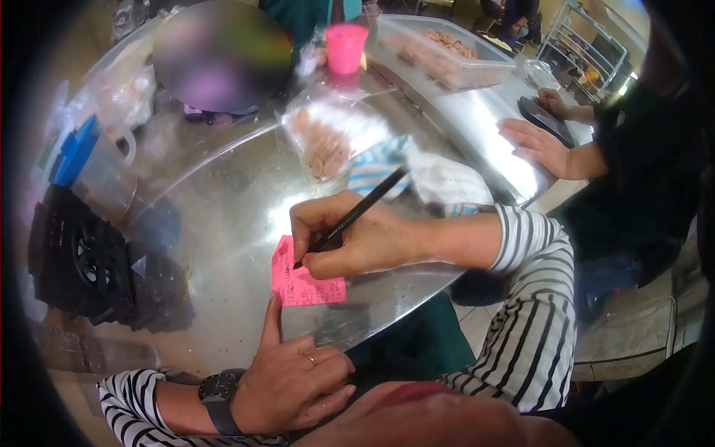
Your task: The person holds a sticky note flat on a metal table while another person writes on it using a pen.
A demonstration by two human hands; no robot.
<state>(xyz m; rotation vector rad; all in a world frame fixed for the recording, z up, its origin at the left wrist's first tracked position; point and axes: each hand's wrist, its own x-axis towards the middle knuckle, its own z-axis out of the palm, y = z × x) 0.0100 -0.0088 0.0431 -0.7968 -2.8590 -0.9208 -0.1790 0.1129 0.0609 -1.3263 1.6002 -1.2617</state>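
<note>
A pink paper note [320, 292] covered with small handwriting lies on the shiny metal table. My right hand [357, 235] rests over its upper right part, closed around a slim black pencil [372, 195]. The pencil slants up to the right, its tip touching the note. My left hand [298, 376], with a ring and a dark wristwatch [220, 395], lies below. Its index finger is stretched out to the note's lower left edge, while the other fingers are loosely bent and hold nothing. Part of the note is hidden under my right hand.
Behind my right hand lie a striped cloth [447, 179] and a plastic bag of round pieces [320, 145]. A black device [82, 257] and a clear jug [112, 175] stand left. Farther back are a pink cup [346, 51] and a plastic tub [454, 71]. A person's hands [547, 149] are right, near a phone [544, 119].
</note>
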